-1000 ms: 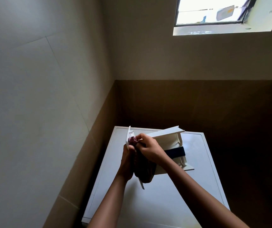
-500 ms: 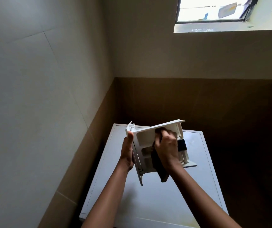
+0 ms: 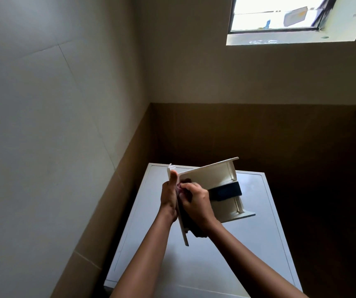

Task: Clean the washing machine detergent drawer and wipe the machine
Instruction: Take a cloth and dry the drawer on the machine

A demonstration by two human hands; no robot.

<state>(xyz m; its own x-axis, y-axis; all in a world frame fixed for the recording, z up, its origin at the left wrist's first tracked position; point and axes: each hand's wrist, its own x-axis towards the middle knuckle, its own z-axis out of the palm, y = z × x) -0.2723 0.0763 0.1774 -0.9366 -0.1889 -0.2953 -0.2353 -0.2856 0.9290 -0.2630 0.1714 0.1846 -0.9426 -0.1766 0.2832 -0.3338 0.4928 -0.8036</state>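
Note:
The white detergent drawer is held tilted on its side above the white washing machine top. My left hand grips the drawer's front panel at its left edge, thumb pointing up. My right hand holds a dark cloth bunched against the drawer's inner left end, close to the left thumb. The cloth hangs down below my right wrist. A dark blue insert crosses the drawer's middle.
The machine stands in a corner between a pale tiled wall on the left and a brown-tiled back wall. A bright window sits high at the back right. Dark floor space lies right of the machine.
My right hand slid the cloth from the drawer's middle compartment back to its left end by the front panel. The drawer stays tilted in my left hand.

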